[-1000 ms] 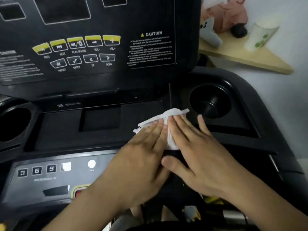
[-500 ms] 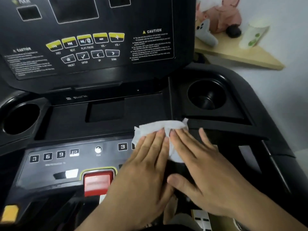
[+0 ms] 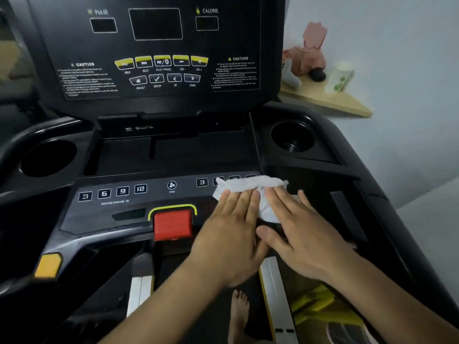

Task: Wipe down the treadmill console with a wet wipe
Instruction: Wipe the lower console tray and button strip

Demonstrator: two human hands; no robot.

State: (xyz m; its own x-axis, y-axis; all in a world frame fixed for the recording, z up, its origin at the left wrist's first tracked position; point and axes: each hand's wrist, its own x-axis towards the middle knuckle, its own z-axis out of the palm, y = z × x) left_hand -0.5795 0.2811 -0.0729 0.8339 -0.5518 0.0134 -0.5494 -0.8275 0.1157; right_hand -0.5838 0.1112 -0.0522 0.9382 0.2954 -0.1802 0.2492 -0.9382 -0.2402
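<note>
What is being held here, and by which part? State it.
The wet wipe, pressed flat on the console's button strip under the fingers of the left hand and right hand; its far edge sticks out, ungripped.

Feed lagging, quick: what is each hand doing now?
Left hand: open, flat on the wet wipe.
Right hand: open, flat on the same wipe.

I have just one camera, and it sits on the person's head. It looks forward and down, from close up. The treadmill console (image 3: 159, 70) fills most of the picture, straight ahead and tipped up toward me. The left hand (image 3: 231, 234) and the right hand (image 3: 303, 234) reach in from the bottom edge, very near the lens. The wide lens bends the edges. At the top right I see a wooden shelf (image 3: 330, 100) by the wall. At the very bottom a bare foot (image 3: 239, 316) shows.
</note>
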